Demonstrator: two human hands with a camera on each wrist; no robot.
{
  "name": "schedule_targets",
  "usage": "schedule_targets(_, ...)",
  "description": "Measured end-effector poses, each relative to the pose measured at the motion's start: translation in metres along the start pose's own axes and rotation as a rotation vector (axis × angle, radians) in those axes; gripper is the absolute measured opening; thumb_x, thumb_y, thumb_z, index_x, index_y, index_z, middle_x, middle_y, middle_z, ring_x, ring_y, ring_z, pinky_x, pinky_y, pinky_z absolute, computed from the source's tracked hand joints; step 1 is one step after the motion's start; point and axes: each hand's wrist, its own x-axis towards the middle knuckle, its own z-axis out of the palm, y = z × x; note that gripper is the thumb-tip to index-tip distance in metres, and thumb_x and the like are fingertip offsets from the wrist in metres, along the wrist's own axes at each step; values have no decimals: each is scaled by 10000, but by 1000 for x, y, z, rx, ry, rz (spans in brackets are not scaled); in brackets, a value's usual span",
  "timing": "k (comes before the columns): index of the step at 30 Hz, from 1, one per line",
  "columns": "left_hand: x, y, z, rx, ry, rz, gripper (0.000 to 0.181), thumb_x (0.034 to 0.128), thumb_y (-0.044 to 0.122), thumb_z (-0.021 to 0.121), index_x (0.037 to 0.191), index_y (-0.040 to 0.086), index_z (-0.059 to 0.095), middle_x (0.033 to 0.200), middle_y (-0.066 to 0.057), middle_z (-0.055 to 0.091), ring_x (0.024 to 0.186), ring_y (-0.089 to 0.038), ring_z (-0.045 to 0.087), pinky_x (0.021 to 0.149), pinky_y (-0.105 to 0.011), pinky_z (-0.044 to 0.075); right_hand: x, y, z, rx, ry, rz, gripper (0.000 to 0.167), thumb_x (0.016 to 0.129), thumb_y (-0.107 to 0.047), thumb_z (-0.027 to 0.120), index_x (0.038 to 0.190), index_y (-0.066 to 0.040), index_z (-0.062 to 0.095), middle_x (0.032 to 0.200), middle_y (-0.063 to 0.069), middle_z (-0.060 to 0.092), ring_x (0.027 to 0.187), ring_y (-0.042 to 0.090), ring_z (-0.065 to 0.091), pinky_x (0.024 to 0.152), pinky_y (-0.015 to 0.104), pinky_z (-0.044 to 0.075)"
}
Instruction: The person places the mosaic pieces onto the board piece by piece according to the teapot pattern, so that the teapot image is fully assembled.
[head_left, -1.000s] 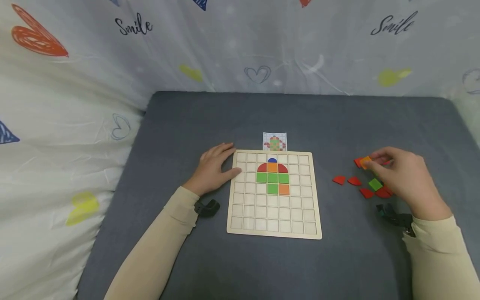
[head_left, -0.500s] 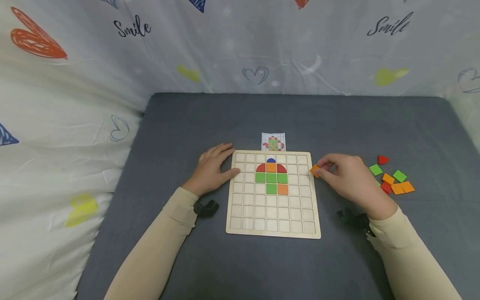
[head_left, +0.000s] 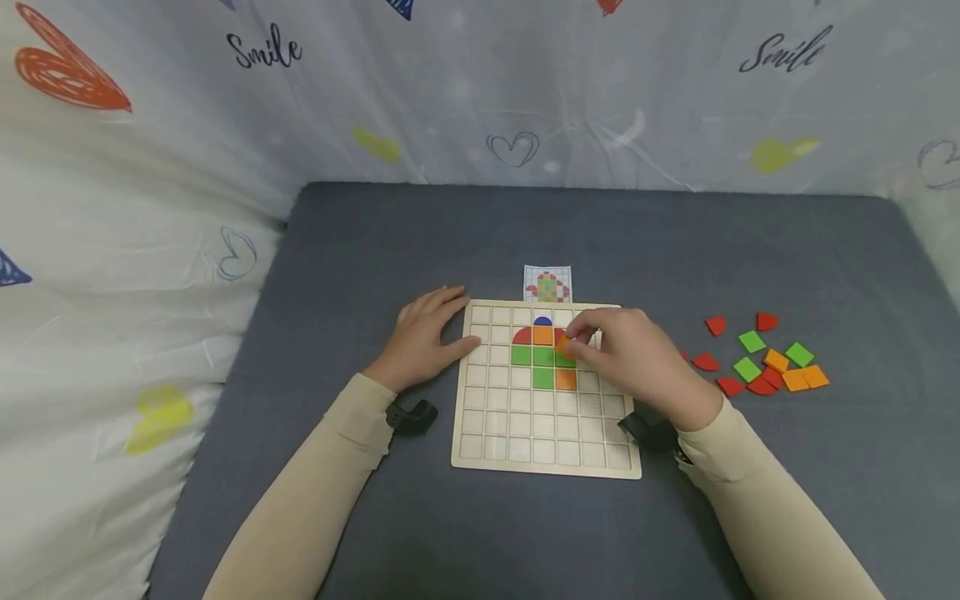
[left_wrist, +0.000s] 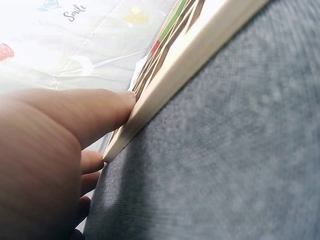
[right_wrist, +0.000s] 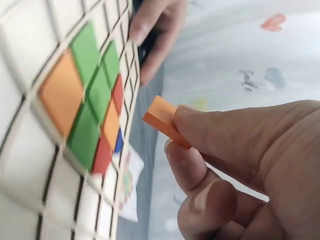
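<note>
A wooden grid board (head_left: 480, 442) lies on the table, its upper middle cells filled with green, orange, red and blue tiles. Between thumb and fingers my right hand (head_left: 637, 358) pinches an orange square tile (right_wrist: 165, 117), held above the board over the right side of the pattern. In the right wrist view a gap shows between that tile and the board. My left hand (head_left: 427, 342) rests at the board's left edge; its thumb (left_wrist: 107, 112) touches the frame there. Its fingers are relaxed and hold nothing.
A small pattern card (head_left: 547, 283) lies against the board's far edge. Loose red, green and orange tiles (head_left: 776, 360) are scattered on the dark table (head_left: 420, 533) to the right. A printed curtain (head_left: 450, 100) hangs behind.
My right hand has picked the orange tile from the loose pieces and carried it left, over the board. The left hand has stayed at the board's edge.
</note>
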Motion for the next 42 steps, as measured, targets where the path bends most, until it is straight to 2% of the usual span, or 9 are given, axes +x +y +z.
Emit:
schedule_targets(6,-1,0,1,9,-8,-8,713,1007,468,688,1590,112,481,1694,-75,355,1601,-301,229,1264,-586,177,5,-9,14,21,-33,-50,75,952,-194,799,1010,-147,795,939,-40,743,567,125,504,596,326,468)
schedule_targets(13,-4,-2,9,4,-9,-4,714,1007,473,687,1587,108,484,1691,-85,360,1599,-312,234,1252,-606,191,5,-5,33,59,-31,-160,61,948,-140,796,1006,-138,812,944,-61,765,728,83,590,715,317,520)
schedule_targets(19,-2,0,5,16,-5,-5,715,1009,476,683,1588,108,482,1688,-80,365,1596,-305,239,1259,-593,184,6,-4,39,76,-22,-203,62,944,-158,809,1005,-166,814,945,-90,758,644,70,529,658,295,493)
schedule_targets(23,-1,1,3,23,-5,-5,716,1008,473,686,1588,104,482,1687,-85,367,1595,-313,242,1259,-600,184,7,-8,44,54,-25,-241,68,947,-178,810,1013,-160,812,947,-88,760,733,75,599,718,326,528)
schedule_targets(27,0,0,1,32,3,-2,715,1007,470,689,1588,108,483,1687,-80,368,1595,-310,242,1257,-598,186,8,-12,49,-10,-17,-263,76,953,-173,801,1023,-147,814,974,-62,767,865,116,682,806,371,571)
schedule_targets(30,0,0,1,36,3,2,712,1008,474,683,1588,111,484,1686,-76,369,1597,-303,239,1258,-593,189,7,-13,52,-65,-14,-270,67,953,-157,799,1016,-155,821,998,-55,767,899,144,700,815,379,586)
schedule_targets(36,0,2,-1,33,4,-1,706,1012,458,686,1587,104,481,1684,-84,372,1596,-307,240,1260,-593,186,7,-14,52,-89,-9,-280,61,950,-151,801,1003,-167,827,994,-63,759,896,130,696,812,358,589)
schedule_targets(42,0,2,-1,37,-5,-10,702,1015,456,682,1591,109,477,1686,-75,368,1599,-295,233,1264,-581,182,7,-13,54,-88,8,-289,58,939,-152,812,986,-174,838,916,-81,682,760,84,593,709,306,535)
